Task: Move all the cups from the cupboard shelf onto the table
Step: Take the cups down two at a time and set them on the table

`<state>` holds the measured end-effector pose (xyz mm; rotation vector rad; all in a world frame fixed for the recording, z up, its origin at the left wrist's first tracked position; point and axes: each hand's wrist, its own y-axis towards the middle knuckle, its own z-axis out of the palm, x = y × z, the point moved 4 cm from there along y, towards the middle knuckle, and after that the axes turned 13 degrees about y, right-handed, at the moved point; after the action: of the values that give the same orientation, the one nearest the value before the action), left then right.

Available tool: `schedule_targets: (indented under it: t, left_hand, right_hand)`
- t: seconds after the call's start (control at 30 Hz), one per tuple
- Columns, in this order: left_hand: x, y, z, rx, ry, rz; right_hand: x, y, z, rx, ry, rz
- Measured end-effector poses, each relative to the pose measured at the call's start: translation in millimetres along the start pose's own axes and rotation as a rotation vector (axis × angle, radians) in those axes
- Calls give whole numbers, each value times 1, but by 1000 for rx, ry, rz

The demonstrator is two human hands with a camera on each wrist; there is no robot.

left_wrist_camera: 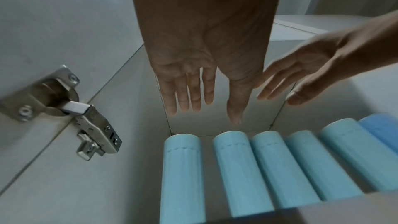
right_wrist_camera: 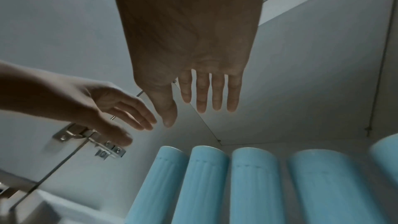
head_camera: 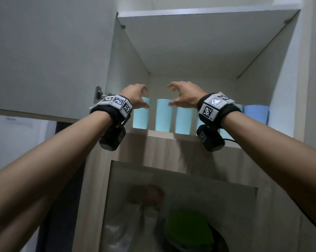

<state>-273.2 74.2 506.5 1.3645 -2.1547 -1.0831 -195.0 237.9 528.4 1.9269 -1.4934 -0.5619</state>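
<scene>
Inside, cups (head_camera: 163,115) along cupboard shelf (head_camera: 171,134).

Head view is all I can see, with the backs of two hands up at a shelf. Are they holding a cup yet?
Observer: No. The left wrist view shows the left hand with straight fingers, above the pale turquoise cups, touching none.
Operator: And the other one?
Observer: The right hand is open too, holding nothing.
Operator: A wristband hides some cups. How many are there?
Observer: Five turquoise in a row, then a darker blue one at the right end.
</scene>
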Motion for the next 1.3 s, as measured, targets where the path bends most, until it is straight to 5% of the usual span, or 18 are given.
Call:
schedule_targets:
  t: [0.4, 0.67, 1.03, 1.3]
  left_hand:
    - [22, 63, 43, 109, 166, 122]
    - [23, 45, 29, -4, 83, 105]
    - [8, -57, -63, -181, -44, -13]
    - [-15, -201, -120, -106, 36, -178]
  right_hand:
    - [-12, 84, 64, 274, -147, 165]
    - [-9, 74, 50, 189, -43, 64]
    - [3, -1, -18, 28, 385, -151]
    - [59, -97, -3, 149, 705, -280]
